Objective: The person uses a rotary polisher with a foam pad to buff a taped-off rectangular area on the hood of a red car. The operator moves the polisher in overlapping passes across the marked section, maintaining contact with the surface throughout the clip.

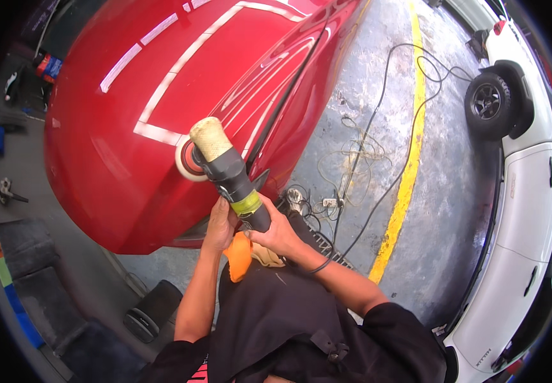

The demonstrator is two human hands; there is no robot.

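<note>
A rotary polisher with a dark body, a cream front cover and a yellow-green tape band points away from me over the red car. Its round pad shows at the left side, close to the bodywork; whether it touches the paint I cannot tell. My right hand is wrapped round the rear of the polisher by the tape band. On its other side my left hand grips the body, fingers partly hidden. Just below the hands an orange cloth hangs against my dark apron.
A black cable loops across the grey floor, past a yellow line and a white socket block. A white vehicle stands at the right. A dark bench with tools and pads lines the left; a black speaker-like box stands lower left.
</note>
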